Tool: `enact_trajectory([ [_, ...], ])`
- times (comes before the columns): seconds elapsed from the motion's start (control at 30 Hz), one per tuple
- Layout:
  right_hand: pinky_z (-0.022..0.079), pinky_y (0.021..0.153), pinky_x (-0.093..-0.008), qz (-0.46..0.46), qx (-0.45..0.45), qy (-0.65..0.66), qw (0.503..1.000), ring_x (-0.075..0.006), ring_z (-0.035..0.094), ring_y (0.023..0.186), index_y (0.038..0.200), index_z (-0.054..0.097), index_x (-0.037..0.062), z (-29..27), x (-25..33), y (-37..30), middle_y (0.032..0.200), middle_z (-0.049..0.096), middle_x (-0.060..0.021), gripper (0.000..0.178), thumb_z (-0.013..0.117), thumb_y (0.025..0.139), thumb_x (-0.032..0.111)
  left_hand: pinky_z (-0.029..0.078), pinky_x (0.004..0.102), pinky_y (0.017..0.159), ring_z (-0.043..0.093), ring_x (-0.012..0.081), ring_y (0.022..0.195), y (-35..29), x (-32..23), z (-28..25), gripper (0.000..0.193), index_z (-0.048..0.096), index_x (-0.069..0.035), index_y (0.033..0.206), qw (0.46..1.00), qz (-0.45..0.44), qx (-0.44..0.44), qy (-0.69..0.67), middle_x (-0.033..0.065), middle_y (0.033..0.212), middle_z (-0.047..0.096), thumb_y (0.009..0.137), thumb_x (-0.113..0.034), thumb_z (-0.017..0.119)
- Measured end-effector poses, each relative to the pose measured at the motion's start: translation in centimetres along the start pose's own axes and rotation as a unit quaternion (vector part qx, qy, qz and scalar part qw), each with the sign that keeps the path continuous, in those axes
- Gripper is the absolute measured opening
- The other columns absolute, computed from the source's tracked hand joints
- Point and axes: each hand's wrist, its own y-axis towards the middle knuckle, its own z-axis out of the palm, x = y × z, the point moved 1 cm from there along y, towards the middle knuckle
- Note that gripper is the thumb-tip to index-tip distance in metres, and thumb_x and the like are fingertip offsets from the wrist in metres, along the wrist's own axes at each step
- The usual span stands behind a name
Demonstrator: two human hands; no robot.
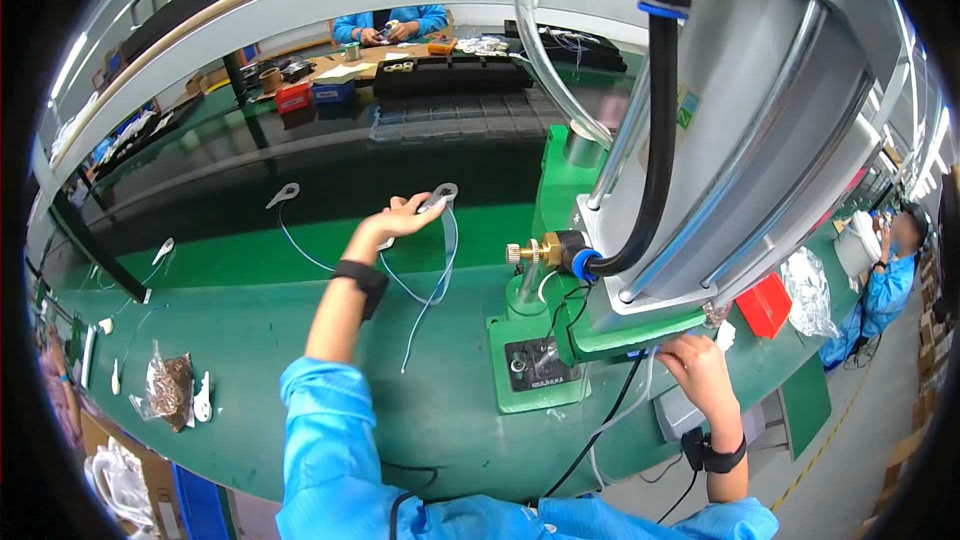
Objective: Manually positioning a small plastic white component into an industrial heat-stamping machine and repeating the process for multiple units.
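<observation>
My left hand (402,217) reaches out over the dark belt's near edge. Its fingers grip a grey, teardrop-shaped part with a ring end (446,191), from which a thin pale cable (441,285) trails down onto the green table. A pale piece shows just under the palm, mostly hidden. My right hand (694,365) is raised at the lower right side of a pneumatic press (720,130), its fingers curled and pinched together close under the green press head (630,338). What they hold, if anything, is hidden. Below the head sits the press's black fixture plate (540,364).
Similar cabled parts (288,193) lie along the belt (330,165) to the left. A bag of small brown pieces (172,390) and a white part (203,398) rest at the table's left. A red bin (765,304) stands right of the press. Co-workers work opposite and at far right.
</observation>
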Motion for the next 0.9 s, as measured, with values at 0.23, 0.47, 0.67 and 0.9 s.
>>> enact_trajectory([
  [0.23, 0.042, 0.059, -0.038, 0.051, -0.026, 0.008, 0.998, -0.0296, 0.054, 0.063, 0.074, 0.063, 0.0038, -2.4, -1.3, -4.4, 0.067, 0.056, -0.0105, 0.007, 0.066, 0.07, 0.009, 0.035, 0.0567, 0.085, 0.03, 0.0349, 0.121, 2.0, 0.9, 4.1, 0.065, 0.028, -0.019, 0.133, 0.947, -0.222, -0.118, 0.2, 0.0124, 0.132, 0.03, 0.082, -0.051, 0.052],
  [0.47, 0.041, 0.059, -0.0383, 0.047, -0.03, 0.016, 0.998, -0.0303, 0.054, 0.063, 0.074, 0.062, 0.0029, -1.0, -1.9, -3.0, 0.067, 0.055, -0.0107, 0.006, 0.066, 0.069, 0.005, 0.039, 0.051, 0.086, 0.026, 0.0323, 0.127, -2.1, 6.4, 0.8, 0.076, 0.028, -0.017, 0.135, 0.946, -0.268, -0.063, 0.173, 0.0094, 0.14, 0.021, 0.076, -0.052, 0.06],
  [0.67, 0.039, 0.055, -0.0372, -0.024, -0.041, 0.032, 0.998, -0.0288, 0.051, 0.059, 0.072, 0.06, 0.0004, 0.0, -0.8, -2.0, 0.063, 0.052, -0.0121, 0.008, 0.066, 0.069, 0.006, 0.047, 0.0436, 0.085, 0.042, 0.0401, 0.112, -3.4, 8.9, -0.2, 0.064, 0.032, -0.009, 0.129, 0.914, -0.263, -0.299, 0.072, 0.0221, 0.128, 0.029, 0.076, -0.028, 0.063],
  [0.9, 0.042, 0.067, -0.041, 0.001, 0.051, 0.028, 0.998, -0.0368, 0.054, 0.075, 0.09, 0.061, 0.001, -1.1, -0.5, -2.3, 0.08, 0.058, -0.0198, 0.015, 0.058, 0.083, 0.013, 0.051, 0.0462, 0.068, 0.05, 0.0325, 0.094, -0.4, 10.3, 1.6, 0.046, 0.038, -0.012, 0.123, 0.878, -0.408, -0.246, 0.044, 0.0192, 0.113, 0.036, 0.082, -0.021, 0.055],
])
